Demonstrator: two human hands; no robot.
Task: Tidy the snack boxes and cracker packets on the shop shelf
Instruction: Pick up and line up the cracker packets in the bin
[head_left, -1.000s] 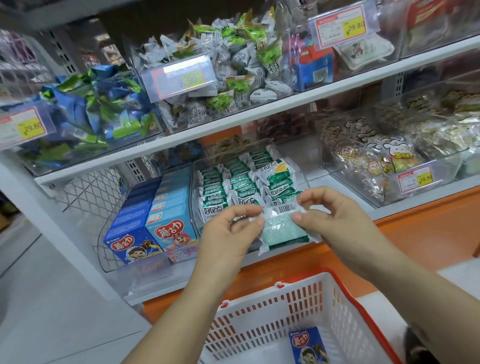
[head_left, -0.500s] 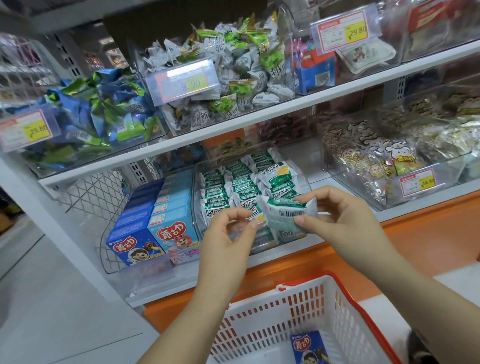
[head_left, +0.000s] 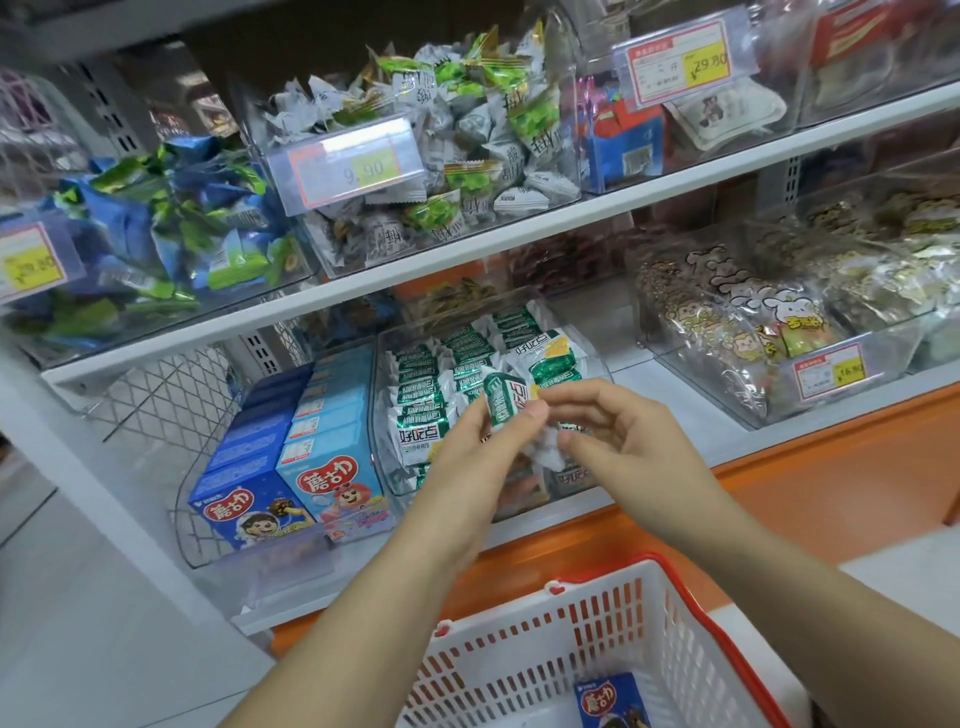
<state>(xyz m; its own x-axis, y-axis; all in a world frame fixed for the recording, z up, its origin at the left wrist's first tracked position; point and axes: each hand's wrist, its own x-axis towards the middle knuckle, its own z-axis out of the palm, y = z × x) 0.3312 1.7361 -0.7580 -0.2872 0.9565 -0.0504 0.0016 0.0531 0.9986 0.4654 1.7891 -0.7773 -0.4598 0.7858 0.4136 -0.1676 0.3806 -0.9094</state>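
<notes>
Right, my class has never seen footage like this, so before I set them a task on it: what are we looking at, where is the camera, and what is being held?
There is no machine here: these are a person's two bare hands. The single picture comes from a wide-angle camera worn on the head, looking forward and down. The left hand and right hand together pinch one green-and-white cracker packet in front of a clear bin full of the same packets on the shop shelf. Beside the bin stand blue snack boxes. Below, a red-and-white basket holds one more blue box.
</notes>
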